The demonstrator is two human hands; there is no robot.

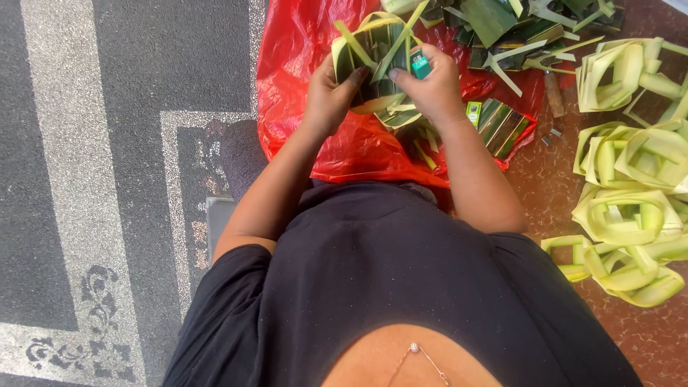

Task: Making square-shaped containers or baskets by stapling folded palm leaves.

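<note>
Woven palm-leaf piece (pixel 373 61), dark green with pale strips, is held at upper centre of frame over a red plastic sheet (pixel 308 79). Left hand (pixel 331 97) is closed around its left side, thumb pressed on the leaf. Right hand (pixel 430 89) is clamped on its right edge; a small green stapler (pixel 421 66) is pinched there. Finished pale leaf loops (pixel 631 215) are piled at right.

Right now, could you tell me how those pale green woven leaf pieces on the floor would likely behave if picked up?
The pale woven leaf pieces are probably light, being thin strips. Their loops hold shape, so likely springy rather than floppy. Loose ends suggest they might unravel.
</note>
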